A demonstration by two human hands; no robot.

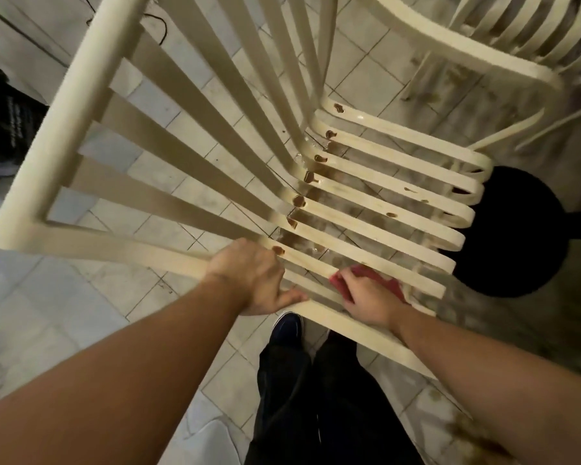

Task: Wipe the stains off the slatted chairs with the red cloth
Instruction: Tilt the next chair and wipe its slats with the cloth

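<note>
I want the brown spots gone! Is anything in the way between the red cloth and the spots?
Nothing visible blocks it. The right hand holds the red cloth on the seat slats, and the brown stains sit on bare slats farther along. The left hand grips the chair beside the nearest stain, not over it.

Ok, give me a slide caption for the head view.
Left hand grips the slatted chair while the right hand holds the red cloth on its stained seat.
</note>
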